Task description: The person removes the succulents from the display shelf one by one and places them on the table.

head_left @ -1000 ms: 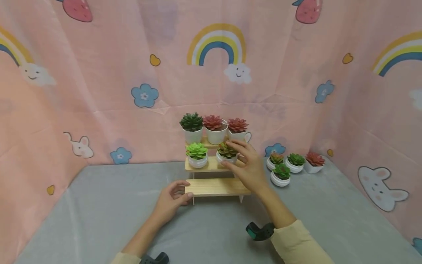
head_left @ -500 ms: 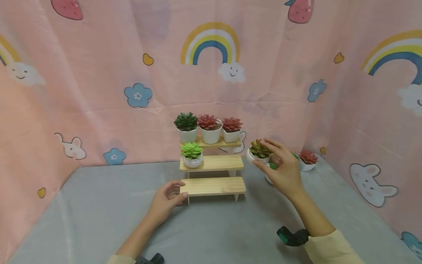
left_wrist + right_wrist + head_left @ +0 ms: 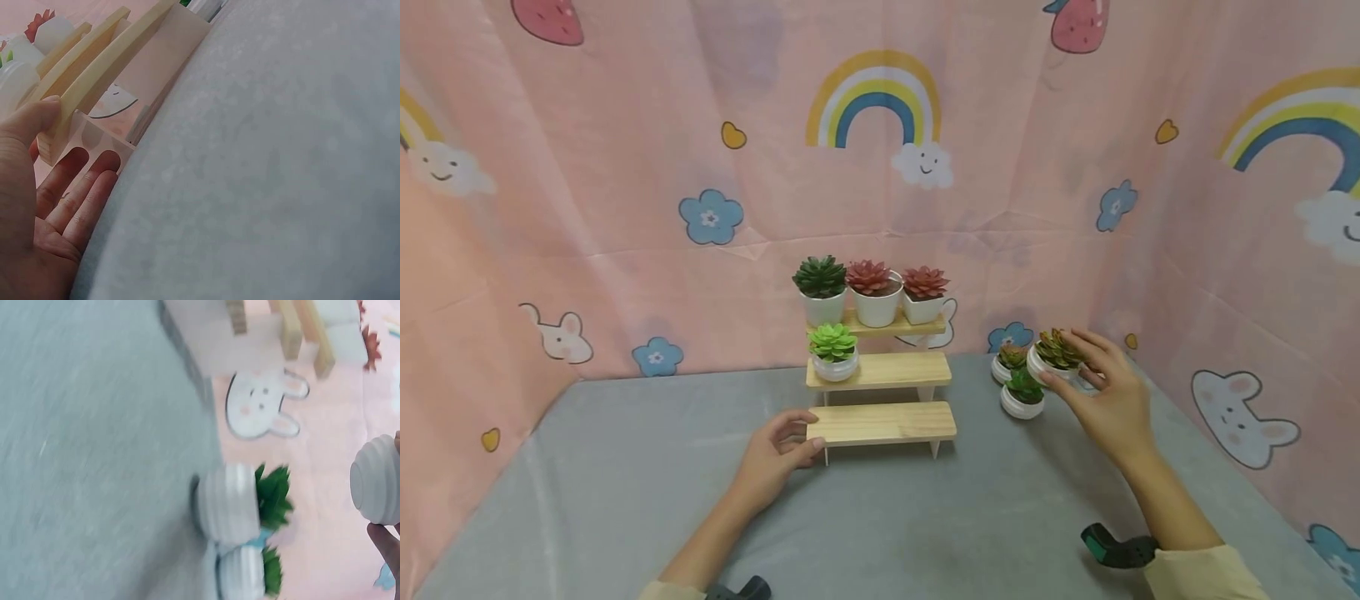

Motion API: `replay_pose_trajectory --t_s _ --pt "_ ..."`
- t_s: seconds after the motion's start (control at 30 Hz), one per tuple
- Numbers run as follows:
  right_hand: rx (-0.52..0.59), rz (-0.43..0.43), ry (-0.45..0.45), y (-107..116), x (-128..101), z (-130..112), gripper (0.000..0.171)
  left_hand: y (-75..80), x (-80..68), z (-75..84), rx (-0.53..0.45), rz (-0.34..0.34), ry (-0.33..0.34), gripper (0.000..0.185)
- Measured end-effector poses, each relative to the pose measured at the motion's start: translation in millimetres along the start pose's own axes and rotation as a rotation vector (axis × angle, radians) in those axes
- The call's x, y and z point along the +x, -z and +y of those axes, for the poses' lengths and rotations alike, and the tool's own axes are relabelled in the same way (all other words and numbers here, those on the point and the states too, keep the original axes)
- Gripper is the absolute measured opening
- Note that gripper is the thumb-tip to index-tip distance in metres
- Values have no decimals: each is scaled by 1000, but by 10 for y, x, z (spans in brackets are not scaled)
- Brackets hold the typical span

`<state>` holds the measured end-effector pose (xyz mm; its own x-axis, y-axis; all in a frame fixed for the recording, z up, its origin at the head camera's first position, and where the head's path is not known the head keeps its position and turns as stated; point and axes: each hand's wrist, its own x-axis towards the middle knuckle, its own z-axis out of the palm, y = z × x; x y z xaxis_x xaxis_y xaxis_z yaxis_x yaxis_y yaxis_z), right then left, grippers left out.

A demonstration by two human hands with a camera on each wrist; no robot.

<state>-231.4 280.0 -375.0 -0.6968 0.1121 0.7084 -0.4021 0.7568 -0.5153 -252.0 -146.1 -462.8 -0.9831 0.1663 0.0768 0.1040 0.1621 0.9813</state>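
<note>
The right hand (image 3: 1108, 400) pinches a ribbed white succulent pot (image 3: 1051, 360); the left hand (image 3: 778, 454) grasps the smooth pine stepped shelf (image 3: 883, 422). Only the right wrist view shows the pot's ridges (image 3: 377, 487).

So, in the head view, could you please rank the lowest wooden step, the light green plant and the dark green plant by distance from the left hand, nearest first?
1. Lowest step: touched by the left hand, just to its right.
2. Light green plant: middle step, left end.
3. Dark green plant: top step, left end.
</note>
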Motion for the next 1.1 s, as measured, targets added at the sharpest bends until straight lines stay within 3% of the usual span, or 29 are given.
replay_pose_trajectory --t_s 0.33,0.67,1.1 --pt "-13 5 -60 15 -113 300 59 9 6 -11 -9 -9 4 37" --pt "-39 -1 -207 -42 -272 531 56 3 26 -3 -17 -34 -20 37" --pt "-48 -45 -197 -119 -345 749 57 3 17 -17 -11 -18 -20 37"
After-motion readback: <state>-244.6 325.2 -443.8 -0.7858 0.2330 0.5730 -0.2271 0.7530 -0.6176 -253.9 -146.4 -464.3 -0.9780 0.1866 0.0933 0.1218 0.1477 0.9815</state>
